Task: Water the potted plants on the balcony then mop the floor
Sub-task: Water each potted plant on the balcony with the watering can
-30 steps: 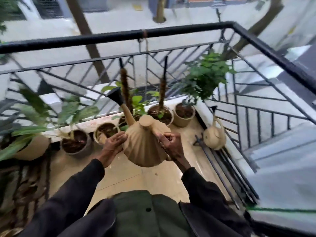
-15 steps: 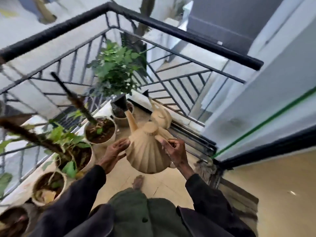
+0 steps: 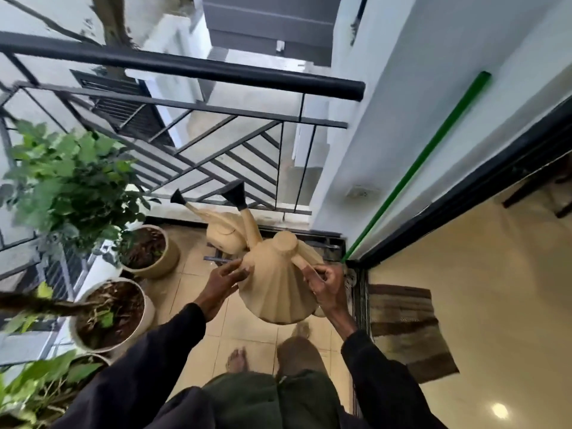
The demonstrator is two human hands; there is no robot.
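Watering can (image 3: 275, 292) swung rightward in right hand (image 3: 326, 287).

A black metal railing (image 3: 185, 68) bounds the balcony's far and left sides around beige floor tiles (image 3: 198, 292). Right, a white wall (image 3: 402, 119) meets a black door frame (image 3: 464, 193); inside, a striped brown mat (image 3: 408, 329) lies on glossy flooring (image 3: 464, 274).

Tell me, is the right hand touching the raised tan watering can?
Touching. The head view shows the right hand with its fingers curled round the handle at the side of the watering can, holding it up.
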